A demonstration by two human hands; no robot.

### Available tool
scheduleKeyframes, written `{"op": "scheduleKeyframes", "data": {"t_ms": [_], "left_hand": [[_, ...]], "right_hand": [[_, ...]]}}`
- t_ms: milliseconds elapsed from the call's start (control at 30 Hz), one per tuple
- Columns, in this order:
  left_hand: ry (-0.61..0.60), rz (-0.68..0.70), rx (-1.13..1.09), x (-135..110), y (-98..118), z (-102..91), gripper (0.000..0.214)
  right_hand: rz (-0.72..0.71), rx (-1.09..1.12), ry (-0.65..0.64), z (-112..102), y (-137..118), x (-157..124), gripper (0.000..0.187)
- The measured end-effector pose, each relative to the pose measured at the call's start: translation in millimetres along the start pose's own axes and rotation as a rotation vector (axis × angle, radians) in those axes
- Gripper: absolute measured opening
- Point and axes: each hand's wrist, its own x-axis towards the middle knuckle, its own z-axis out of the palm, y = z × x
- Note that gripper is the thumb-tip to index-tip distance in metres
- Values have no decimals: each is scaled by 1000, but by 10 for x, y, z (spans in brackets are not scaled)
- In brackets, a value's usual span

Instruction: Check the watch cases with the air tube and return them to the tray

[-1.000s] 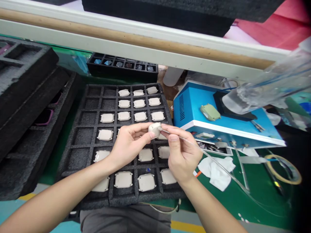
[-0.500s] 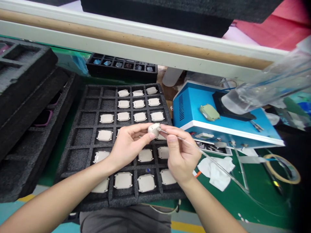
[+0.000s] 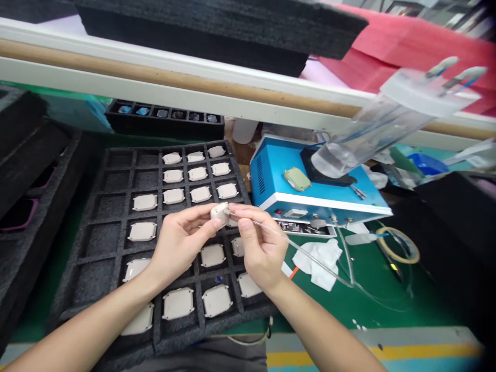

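Green table (image 3: 368,305), with a big black foam tray (image 3: 96,206) on the left and a blue box (image 3: 271,170) far right of it. Over the tray, the left hand (image 3: 176,243) has its grip pinched on a small white casing (image 3: 219,213). The right hand (image 3: 259,253) grip is closed on a thin clear tube (image 3: 310,256), tip touching the casing.

Your left hand (image 3: 178,245) and right hand (image 3: 259,253): both bare, nails short and plain. Left forearm (image 3: 89,320) and right forearm (image 3: 321,330) uncovered down to the frame's lower edge. Between them, at your lap, plain dark grey cloth (image 3: 201,361).
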Motion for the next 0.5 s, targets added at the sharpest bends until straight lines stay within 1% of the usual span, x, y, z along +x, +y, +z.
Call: {"op": "scheduleKeyframes", "data": {"t_ms": [267, 500], "left_hand": [[17, -19, 27, -6, -7, -17, 36], [14, -15, 20, 5, -8, -19, 35]], "right_hand": [[-1, 15, -14, -5, 12, 11, 20], [5, 23, -18, -4, 26, 7, 20]]}}
